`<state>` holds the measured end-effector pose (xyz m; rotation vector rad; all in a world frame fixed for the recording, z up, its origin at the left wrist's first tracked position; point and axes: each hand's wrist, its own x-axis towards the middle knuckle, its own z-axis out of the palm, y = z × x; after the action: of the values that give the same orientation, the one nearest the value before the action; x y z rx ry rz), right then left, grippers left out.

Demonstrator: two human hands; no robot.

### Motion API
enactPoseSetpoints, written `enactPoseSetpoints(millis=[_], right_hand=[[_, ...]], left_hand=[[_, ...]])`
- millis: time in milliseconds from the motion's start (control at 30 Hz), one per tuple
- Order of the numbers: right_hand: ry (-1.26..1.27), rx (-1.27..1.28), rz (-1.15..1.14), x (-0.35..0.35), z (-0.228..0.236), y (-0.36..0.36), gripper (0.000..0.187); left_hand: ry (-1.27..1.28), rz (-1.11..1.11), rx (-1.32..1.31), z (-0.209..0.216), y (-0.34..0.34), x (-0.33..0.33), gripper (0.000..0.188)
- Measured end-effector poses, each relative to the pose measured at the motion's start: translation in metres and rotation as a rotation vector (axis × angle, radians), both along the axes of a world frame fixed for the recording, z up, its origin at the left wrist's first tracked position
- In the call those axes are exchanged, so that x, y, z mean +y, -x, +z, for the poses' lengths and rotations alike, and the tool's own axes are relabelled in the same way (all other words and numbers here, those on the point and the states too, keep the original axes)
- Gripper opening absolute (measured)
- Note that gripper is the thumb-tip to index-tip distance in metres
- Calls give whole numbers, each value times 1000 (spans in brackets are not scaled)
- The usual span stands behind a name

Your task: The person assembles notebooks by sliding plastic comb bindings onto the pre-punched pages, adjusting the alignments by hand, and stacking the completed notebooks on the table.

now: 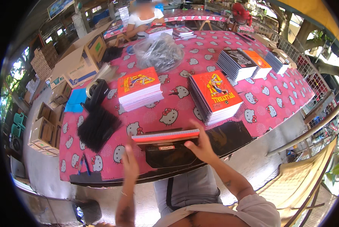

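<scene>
A notebook (165, 135), or a thin stack of them, stands on edge at the table's front, showing white page edges and an orange-red cover. My right hand (204, 147) grips its right end, thumb on the near side and fingers behind. At the opposite end is my left hand (130, 162), its fingers stretched out upright beside the notebook; whether they press on it is hard to see. Beneath lies a black sheet (222, 142) along the table edge. Just beyond stand a stack of orange-covered spiral notebooks (216, 92) and a stack of orange-covered notebooks (140, 85).
Left on the pink table (177, 90) are black plastic combs (99, 128), a tape dispenser (96, 92) and pens (85, 165). Farther back lie a clear plastic bag (158, 53) and dark notebook stacks (236, 65). Cardboard boxes (82, 62) stand left; a person (144, 20) sits opposite.
</scene>
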<state>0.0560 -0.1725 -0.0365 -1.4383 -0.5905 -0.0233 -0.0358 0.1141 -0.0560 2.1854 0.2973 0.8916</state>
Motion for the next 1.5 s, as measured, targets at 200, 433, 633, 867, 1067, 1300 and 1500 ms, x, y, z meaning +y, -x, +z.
enactPoseSetpoints(millis=[200,433,633,867,1067,1300,1500], right_hand=[[821,-738,-853,-75,33,-84,59],[909,-751,-862,-81,12,-105,41],[632,-828,-773,-35,64,-55,50],[683,-872,-182,111,88,15,30],[624,-829,-72,110,86,6,19],[641,-776,-50,110,87,8,15],[611,-786,-87,112,87,9,6]], left_hand=[[-815,190,273,-26,-24,144,32],[-856,245,29,16,-36,106,24],[-763,225,27,54,-9,90,17],[-244,-115,-154,120,-6,1,18],[-59,-146,-122,97,37,-19,19],[-54,-110,-120,81,29,-13,20],[-111,-134,-201,86,23,-16,24]])
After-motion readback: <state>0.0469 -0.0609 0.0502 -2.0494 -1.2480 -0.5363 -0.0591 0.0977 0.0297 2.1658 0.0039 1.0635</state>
